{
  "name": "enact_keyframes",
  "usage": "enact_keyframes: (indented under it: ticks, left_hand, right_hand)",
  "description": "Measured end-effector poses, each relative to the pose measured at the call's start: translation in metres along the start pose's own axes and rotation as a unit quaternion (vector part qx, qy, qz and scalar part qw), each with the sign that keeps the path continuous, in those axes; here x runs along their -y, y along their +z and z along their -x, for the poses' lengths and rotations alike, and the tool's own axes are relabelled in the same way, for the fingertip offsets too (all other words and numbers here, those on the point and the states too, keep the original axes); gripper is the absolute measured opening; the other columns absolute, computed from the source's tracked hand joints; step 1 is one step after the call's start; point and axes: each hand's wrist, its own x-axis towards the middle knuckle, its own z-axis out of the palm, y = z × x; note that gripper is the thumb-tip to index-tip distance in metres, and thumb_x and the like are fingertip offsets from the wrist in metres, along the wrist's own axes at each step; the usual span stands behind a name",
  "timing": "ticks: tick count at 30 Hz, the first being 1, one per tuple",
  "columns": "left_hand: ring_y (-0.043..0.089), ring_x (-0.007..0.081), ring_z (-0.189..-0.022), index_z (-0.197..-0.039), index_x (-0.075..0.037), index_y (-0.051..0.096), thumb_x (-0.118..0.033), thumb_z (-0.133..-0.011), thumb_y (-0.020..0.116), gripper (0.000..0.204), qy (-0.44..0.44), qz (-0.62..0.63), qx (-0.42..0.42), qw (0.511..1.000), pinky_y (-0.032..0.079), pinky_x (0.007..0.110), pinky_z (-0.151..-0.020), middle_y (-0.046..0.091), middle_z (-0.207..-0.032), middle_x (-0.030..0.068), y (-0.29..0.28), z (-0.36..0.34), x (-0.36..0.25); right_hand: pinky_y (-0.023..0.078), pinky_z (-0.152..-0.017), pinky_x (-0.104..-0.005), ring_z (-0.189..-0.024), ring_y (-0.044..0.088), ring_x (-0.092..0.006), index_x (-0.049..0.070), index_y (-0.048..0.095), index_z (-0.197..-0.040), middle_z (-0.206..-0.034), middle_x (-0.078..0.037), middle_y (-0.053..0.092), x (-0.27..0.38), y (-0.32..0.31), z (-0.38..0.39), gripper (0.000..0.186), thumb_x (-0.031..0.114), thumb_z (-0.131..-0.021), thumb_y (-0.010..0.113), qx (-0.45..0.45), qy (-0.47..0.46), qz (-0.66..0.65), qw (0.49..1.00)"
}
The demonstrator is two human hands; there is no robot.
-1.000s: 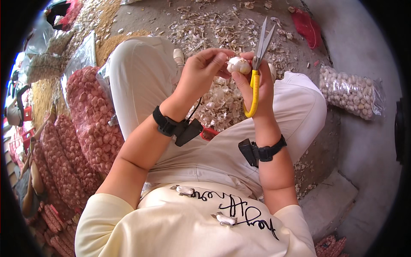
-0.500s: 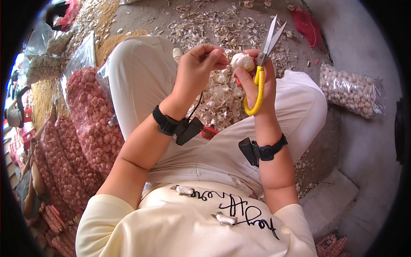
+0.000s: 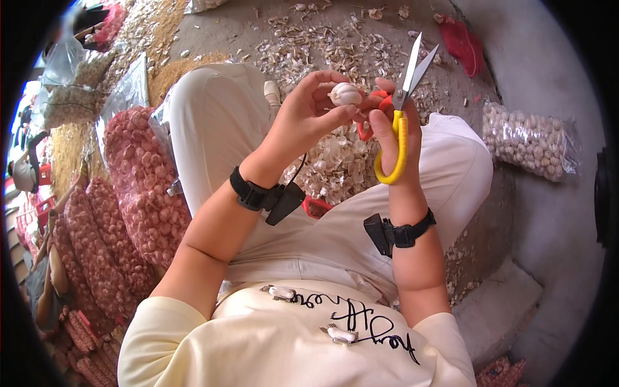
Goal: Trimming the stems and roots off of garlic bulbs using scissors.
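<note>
Between the thumb and fingers of my left hand point(image 3: 308, 111) is a whitish garlic bulb point(image 3: 346, 95), lifted above my lap. My right hand point(image 3: 407, 132) holds scissors point(image 3: 400, 97) with one yellow and one red handle loop. Their blades are parted and point up, away from me. A right fingertip reaches close to the bulb's right side; whether it touches I cannot tell. Below both hands, a heap of papery garlic skins point(image 3: 338, 158) lies between my legs.
Net sacks of reddish garlic bulbs point(image 3: 142, 187) stand at my left. A clear bag of pale bulbs point(image 3: 525, 138) lies at the right, past my knee. Scattered skins point(image 3: 309, 45) and a red net cloth point(image 3: 461, 46) lie on the floor ahead. A red handle-like piece point(image 3: 316, 207) shows near my lap.
The garlic bulb has passed from my right hand to my left and shifted slightly left. My right hand, with the scissors, has moved a little right and nearer to me.
</note>
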Motion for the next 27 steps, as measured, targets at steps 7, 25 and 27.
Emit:
enact_keyframes:
  ticks: [7, 25, 27]
  left_hand:
    - [0.046, 0.0089, -0.052, -0.110, -0.010, 0.047, -0.037, -0.096, 0.035, 0.033, -0.116, 0.227, 0.008, 0.967, 0.037, 0.020, -0.045, 0.054, -0.076, 0.0063, -0.010, -0.003, -0.007]
    - [0.057, 0.0177, -0.076, -0.107, -0.001, 0.051, -0.021, -0.091, 0.058, 0.027, 0.275, 0.077, -0.322, 0.903, 0.050, 0.032, -0.075, 0.059, -0.085, 0.0100, -0.177, 0.065, -0.139]
    - [0.055, 0.0186, -0.078, -0.115, 0.001, 0.047, -0.028, -0.094, 0.053, 0.037, 0.166, 0.164, -0.232, 0.944, 0.048, 0.033, -0.078, 0.058, -0.090, 0.0109, -0.120, 0.050, -0.120]
  right_hand:
    - [0.046, -0.065, -0.0250, -0.073, 0.053, -0.0107, 0.000, 0.047, -0.124, -0.087, -0.003, 0.054, -0.006, -0.002, -0.005, 0.060, 0.045, -0.087, 0.060, -0.021, 0.055, -0.070, 0.996]
    - [0.049, -0.072, -0.0292, -0.075, 0.057, -0.0146, -0.003, 0.040, -0.126, -0.086, -0.006, 0.058, -0.020, -0.004, -0.005, 0.056, 0.035, -0.089, 0.060, -0.007, 0.086, -0.077, 0.993]
    - [0.049, -0.072, -0.0301, -0.077, 0.057, -0.0150, -0.002, 0.039, -0.126, -0.088, -0.007, 0.058, -0.024, 0.005, -0.008, 0.053, 0.029, -0.088, 0.061, 0.011, 0.057, -0.089, 0.994]
